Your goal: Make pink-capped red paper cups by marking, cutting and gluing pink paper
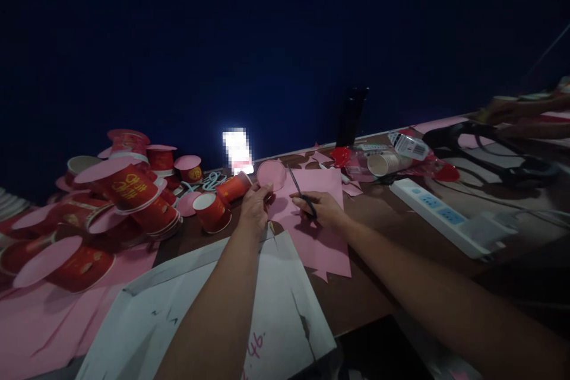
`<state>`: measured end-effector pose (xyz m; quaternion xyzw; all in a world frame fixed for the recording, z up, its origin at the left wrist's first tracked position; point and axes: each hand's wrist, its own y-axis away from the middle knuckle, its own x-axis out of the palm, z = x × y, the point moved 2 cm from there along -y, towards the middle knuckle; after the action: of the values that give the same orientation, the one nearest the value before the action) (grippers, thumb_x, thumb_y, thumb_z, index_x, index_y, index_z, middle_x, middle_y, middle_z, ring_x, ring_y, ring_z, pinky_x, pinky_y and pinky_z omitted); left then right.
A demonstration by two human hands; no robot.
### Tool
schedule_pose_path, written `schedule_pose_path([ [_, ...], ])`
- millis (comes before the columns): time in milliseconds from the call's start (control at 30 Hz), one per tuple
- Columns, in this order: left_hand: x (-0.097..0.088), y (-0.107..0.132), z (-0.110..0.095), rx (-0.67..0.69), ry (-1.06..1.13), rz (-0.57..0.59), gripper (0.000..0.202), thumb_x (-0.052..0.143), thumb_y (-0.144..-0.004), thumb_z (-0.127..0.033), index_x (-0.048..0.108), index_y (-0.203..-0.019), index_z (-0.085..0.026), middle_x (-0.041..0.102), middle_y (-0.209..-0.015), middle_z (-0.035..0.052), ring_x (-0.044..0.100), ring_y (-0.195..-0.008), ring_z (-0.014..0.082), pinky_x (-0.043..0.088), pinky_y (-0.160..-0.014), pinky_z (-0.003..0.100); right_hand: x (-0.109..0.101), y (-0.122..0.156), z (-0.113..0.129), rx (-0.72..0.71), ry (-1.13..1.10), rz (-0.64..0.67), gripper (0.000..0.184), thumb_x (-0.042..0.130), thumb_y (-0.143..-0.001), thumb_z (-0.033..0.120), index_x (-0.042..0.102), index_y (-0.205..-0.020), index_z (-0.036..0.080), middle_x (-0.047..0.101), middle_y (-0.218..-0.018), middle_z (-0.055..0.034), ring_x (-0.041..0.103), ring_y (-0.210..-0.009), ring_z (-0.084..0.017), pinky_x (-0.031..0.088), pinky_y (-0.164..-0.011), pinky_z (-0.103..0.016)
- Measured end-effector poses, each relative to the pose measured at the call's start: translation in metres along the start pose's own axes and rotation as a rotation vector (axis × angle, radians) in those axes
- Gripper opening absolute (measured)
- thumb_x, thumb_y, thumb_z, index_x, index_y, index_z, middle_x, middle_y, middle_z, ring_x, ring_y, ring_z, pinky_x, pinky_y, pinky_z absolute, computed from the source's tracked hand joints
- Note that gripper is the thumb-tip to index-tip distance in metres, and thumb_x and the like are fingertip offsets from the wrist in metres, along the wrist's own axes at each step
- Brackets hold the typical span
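Note:
My left hand [256, 208] is closed on the edge of a round pink paper disc [271, 174], held up off the table. To its right, my right hand [324, 209] is wrapped round dark-handled scissors [295, 181], whose blades point up and left, close to the disc. Under both hands lies a pink paper sheet [327, 252] with a ragged lower edge. Just left of my left hand are a red paper cup [212, 217] with a white inside and another red cup [234, 187] on its side.
Red cups with pink discs [133, 187] are heaped at the left. A white marked sheet [276, 285] lies in front. A bright screen [238, 148] stands behind. At the right are a white power strip [434, 214], bagged cups [387, 161] and another person's blurred hands [529, 110].

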<state>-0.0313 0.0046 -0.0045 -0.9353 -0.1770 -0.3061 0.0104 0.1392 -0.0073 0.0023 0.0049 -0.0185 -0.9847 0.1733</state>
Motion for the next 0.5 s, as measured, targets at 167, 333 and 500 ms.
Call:
schedule_pose_path([
  [167, 0.0011, 0.001, -0.0034, 0.001, 0.033, -0.022, 0.035, 0.081, -0.049, -0.017, 0.056, -0.073, -0.017, 0.06, -0.064, -0.0051, 0.055, -0.055, 0.0058, 0.045, -0.057, 0.018, 0.0, 0.002, 0.0037, 0.0, -0.025, 0.008, 0.049, 0.074, -0.071, 0.047, 0.07, -0.106, 0.014, 0.059, -0.057, 0.0014, 0.05, -0.048, -0.007, 0.036, -0.04, -0.017],
  [333, 0.0009, 0.0005, -0.0057, -0.017, 0.041, -0.005, 0.035, 0.081, -0.049, -0.017, 0.055, -0.072, -0.017, 0.06, -0.064, -0.0045, 0.057, -0.058, 0.0075, 0.047, -0.057, 0.02, -0.0011, 0.0033, 0.0056, 0.047, 0.027, 0.013, 0.05, 0.072, -0.073, 0.048, 0.069, -0.11, 0.015, 0.058, -0.055, 0.0017, 0.05, -0.045, -0.008, 0.033, -0.034, -0.016],
  [500, 0.0014, 0.0024, -0.0076, -0.021, 0.033, -0.001, 0.033, 0.081, -0.051, -0.017, 0.056, -0.074, -0.016, 0.059, -0.062, -0.0051, 0.054, -0.053, 0.0062, 0.044, -0.054, 0.018, -0.0008, 0.0026, 0.0037, 0.044, 0.001, 0.041, 0.05, 0.073, -0.073, 0.046, 0.068, -0.111, 0.014, 0.058, -0.055, 0.0019, 0.053, -0.046, -0.007, 0.035, -0.036, -0.015],
])
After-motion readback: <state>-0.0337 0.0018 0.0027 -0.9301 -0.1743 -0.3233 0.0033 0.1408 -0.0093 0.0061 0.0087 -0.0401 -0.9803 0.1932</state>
